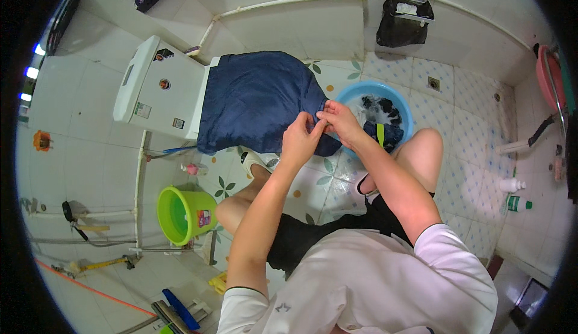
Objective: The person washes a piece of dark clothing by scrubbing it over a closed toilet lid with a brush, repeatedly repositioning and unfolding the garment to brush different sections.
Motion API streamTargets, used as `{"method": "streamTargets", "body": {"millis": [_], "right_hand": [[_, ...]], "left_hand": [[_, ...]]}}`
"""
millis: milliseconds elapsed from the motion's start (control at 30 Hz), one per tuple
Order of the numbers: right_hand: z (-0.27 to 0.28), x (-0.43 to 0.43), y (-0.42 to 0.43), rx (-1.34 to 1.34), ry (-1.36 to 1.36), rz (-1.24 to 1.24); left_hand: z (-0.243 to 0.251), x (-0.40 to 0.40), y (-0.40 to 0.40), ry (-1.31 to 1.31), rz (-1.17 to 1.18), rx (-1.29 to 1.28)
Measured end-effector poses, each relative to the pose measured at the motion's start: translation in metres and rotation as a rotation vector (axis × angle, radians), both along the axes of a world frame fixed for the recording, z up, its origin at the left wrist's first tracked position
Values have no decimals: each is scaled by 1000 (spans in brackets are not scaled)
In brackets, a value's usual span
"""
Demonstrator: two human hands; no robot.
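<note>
A dark blue wet garment [262,99] lies spread over the closed top of a white toilet, its right edge hanging off towards a basin. Both hands pinch that edge. My left hand [300,139] has its thumb and forefinger on the cloth, and the fingertips of my right hand [341,119] meet them from the other side. Just right of the hands, a round light blue basin [407,112] stands on the floor, with foamy water, dark clothes [384,108] and a bright yellow-green strip [380,134] in it.
The toilet's white tank [156,92] stands at the left. Below it are a pink bottle [194,169], a green bucket [198,212] and a brush [209,247]. A black bag [402,31] hangs on the far wall. A floor drain [433,83] lies beyond the basin; bottles [517,203] stand at right.
</note>
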State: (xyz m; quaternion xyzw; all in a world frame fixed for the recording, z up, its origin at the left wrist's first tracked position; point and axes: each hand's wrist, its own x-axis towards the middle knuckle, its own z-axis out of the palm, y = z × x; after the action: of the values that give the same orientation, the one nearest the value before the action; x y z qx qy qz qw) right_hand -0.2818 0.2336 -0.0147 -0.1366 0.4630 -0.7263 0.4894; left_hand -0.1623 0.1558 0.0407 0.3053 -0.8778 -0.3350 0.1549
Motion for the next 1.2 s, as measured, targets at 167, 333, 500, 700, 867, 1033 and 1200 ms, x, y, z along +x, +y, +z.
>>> {"method": "streamTargets", "body": {"millis": [167,333,500,700,867,1033,1200], "right_hand": [[4,3,-3,-10,31,32],[1,3,-6,25,111,24],[-9,2,-3,74,166,34],[-25,0,20,482,695,-102],[-40,-10,46,838,1121,-11],[-34,-7,47,830,1205,20],[12,13,36,115,1437,-146]], "left_hand": [[-5,1,-19,-71,-70,96],[-16,0,-26,-89,-125,91],[-14,-1,-26,45,15,324],[-2,-2,-39,506,240,487],[17,-4,-51,584,308,508],[25,-12,-44,567,187,358],[39,-12,-35,573,176,420]]}}
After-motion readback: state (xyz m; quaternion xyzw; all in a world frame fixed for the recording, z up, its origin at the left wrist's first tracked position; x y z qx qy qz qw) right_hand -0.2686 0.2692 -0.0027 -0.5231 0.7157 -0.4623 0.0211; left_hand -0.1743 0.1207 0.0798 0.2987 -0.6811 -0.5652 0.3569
